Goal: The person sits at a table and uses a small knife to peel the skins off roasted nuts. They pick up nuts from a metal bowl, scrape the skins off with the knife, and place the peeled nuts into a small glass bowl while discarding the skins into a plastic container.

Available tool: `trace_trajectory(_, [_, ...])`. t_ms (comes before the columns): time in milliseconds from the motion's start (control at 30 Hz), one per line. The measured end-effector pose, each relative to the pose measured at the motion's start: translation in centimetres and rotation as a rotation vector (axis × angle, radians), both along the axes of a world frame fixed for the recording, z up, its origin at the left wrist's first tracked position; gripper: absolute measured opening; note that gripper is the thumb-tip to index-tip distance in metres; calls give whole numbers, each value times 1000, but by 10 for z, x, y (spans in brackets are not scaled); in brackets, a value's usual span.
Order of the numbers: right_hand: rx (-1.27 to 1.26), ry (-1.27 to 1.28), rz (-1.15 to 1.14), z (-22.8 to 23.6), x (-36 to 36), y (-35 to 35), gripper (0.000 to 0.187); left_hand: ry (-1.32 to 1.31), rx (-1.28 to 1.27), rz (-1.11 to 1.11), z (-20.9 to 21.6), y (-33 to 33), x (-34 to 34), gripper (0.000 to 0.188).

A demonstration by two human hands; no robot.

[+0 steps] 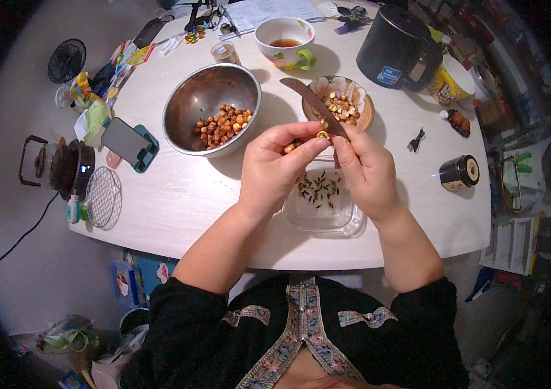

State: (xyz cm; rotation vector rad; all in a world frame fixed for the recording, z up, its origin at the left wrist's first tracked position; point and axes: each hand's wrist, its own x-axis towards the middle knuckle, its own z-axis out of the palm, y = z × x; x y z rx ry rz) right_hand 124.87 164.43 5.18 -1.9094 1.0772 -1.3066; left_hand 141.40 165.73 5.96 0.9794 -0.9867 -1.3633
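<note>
My left hand [272,170] pinches a split lotus seed [323,135], greenish yellow inside, between thumb and fingers. In my right hand [371,170] is a knife [308,97] with a dark brown blade pointing away to the upper left, held right beside the seed. Below both hands stands a clear glass container [317,227] with several thin green germs [317,188] in it. Beyond the blade, a patterned plate [369,107] bears pale seed pieces. A steel bowl [178,139] at the left holds many brown seeds. More brown seeds show beside my left fingers, partly hidden.
A flowered cup [265,45] with brown liquid stands at the back, with a large black mug [389,48] to its right. A dark jar [459,172] and a small cable [416,139] lie right. At left are a phone on a stand [129,144] and a wire rack [104,198].
</note>
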Motion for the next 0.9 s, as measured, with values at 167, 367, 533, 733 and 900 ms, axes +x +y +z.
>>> trace_trajectory(167, [263,-76,48,-1,-3,-4,21,13,63,-10,-2,-14,3,27])
trace_trajectory(367, [494,-192,84,18,-12,-29,22,19,113,-131,13,-40,5,30])
trace_trajectory(533, [516,-300,56,33,-13,-44,22,-49,106,-129,21,-54,-2,30])
trace_trajectory(733, [594,-341,109,24,-15,-55,21,-124,70,-128,9,-58,-6,30])
trace_trajectory(900, [580,-363,34,15,-15,-53,19,-131,72,-149,4,-58,-9,29])
